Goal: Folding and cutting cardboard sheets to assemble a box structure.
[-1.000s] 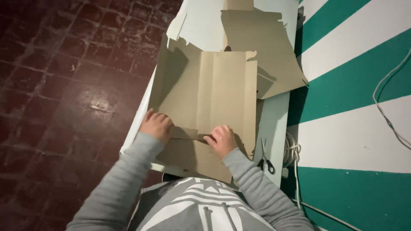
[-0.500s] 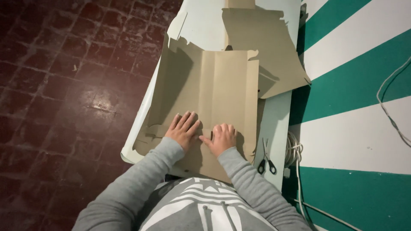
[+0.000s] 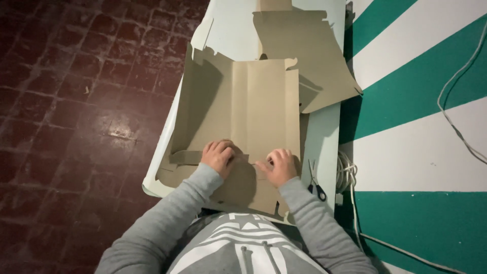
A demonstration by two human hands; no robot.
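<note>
Cardboard [image 3: 253, 106], a large tan sheet with fold creases running away from me, lies across the white table [image 3: 324, 137] and covers most of its near half, its left part sagging out past the table's left edge over the dark red tile floor [image 3: 76, 101]. My left hand [image 3: 219, 156] rests on the sheet near its near edge, fingers curled down and knuckles up, pressing on a narrow folded strip [image 3: 187, 157] that runs leftward from under my fingers toward the table's left edge. My right hand [image 3: 278, 165] sits just beside it, a little nearer the table's right edge, fingers also bent and pinching or pressing a small bit of the same sheet; from this angle I cannot tell whether the fingertips grip a flap or merely push it flat. The two hands are near each other but apart, both narrow rather than spread. A second piece of cardboard [image 3: 309, 56], ragged along its edges, lies at the far end of the table and overhangs the right edge. Black-handled scissors [image 3: 315, 182] lie on the bare strip of table by the near right edge, just beside my right wrist. A coil of white cord [image 3: 347, 172] hangs just off that same edge, next to the green and white striped wall [image 3: 421, 101]. My grey sleeves cross the near edge.
</note>
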